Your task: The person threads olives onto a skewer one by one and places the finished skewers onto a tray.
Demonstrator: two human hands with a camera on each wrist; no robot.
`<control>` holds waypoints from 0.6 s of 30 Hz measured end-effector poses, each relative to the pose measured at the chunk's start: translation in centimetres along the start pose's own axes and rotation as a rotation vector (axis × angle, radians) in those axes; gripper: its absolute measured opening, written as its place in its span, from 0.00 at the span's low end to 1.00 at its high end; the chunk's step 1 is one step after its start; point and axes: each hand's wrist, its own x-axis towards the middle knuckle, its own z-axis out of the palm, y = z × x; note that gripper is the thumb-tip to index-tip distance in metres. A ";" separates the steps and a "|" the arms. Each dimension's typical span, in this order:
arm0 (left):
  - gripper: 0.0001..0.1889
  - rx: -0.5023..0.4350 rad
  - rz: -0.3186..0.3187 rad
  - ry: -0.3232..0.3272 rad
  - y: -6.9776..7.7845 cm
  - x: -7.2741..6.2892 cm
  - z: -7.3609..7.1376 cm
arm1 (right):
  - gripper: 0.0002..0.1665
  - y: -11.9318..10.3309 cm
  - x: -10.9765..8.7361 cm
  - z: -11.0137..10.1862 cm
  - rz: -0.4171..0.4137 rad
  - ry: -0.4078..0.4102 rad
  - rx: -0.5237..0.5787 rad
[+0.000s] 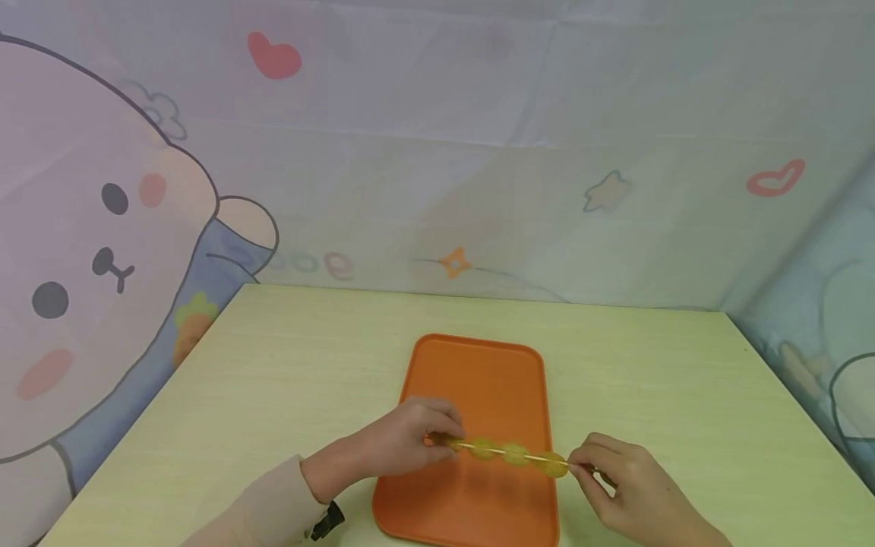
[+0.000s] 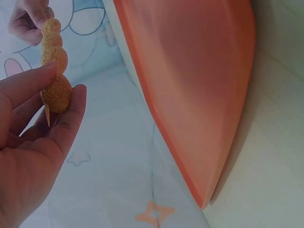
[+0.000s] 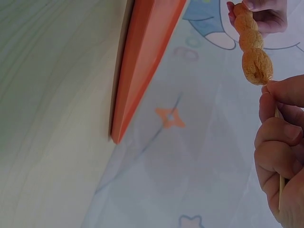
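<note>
A thin wooden skewer [image 3: 277, 111] carries several golden, wrinkled balls [image 1: 515, 454] that look like fried tofu puffs. It is held nearly level above an orange tray [image 1: 478, 380]. My left hand [image 1: 410, 437] pinches the end ball [image 2: 58, 94] between thumb and fingers, and the skewer's pointed tip pokes out beyond that ball in the left wrist view. On the other side, my right hand [image 1: 632, 482] grips the bare stick just behind the last ball [image 3: 257, 65], fingers curled round it. The balls touch or nearly touch one another along the stick.
The tray lies lengthwise on a pale yellow-green table [image 1: 273, 380]. Behind and beside the table hangs a printed cloth [image 1: 437, 152] with a cartoon bear, hearts and stars. A dark band or strap [image 1: 328, 521] shows at the left cuff.
</note>
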 end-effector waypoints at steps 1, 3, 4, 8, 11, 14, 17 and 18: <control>0.07 0.000 0.001 0.000 0.0 0.0 0.0 | 0.07 0.0 0.0 0.0 0.005 -0.002 0.001; 0.07 -0.003 -0.006 -0.001 0.0 0.0 0.1 | 0.06 0.0 0.0 0.1 0.005 -0.004 0.003; 0.08 -0.006 -0.006 0.000 0.0 0.0 0.1 | 0.06 0.0 0.0 0.1 0.007 -0.006 0.005; 0.08 -0.011 -0.010 0.004 -0.1 -0.1 0.2 | 0.06 0.1 0.1 0.2 0.002 -0.013 0.009; 0.08 -0.017 -0.028 0.006 -0.2 -0.1 0.2 | 0.06 0.2 0.2 0.2 -0.005 -0.016 0.007; 0.07 -0.024 -0.052 0.016 -0.3 -0.2 0.2 | 0.06 0.4 0.4 0.2 -0.007 -0.015 0.005; 0.08 -0.023 -0.067 0.036 -0.2 -0.4 0.0 | 0.05 0.6 0.6 0.1 -0.003 -0.017 0.001; 0.09 -0.019 -0.073 0.044 -0.2 -0.5 -0.2 | 0.05 0.7 0.7 0.1 -0.004 -0.017 0.003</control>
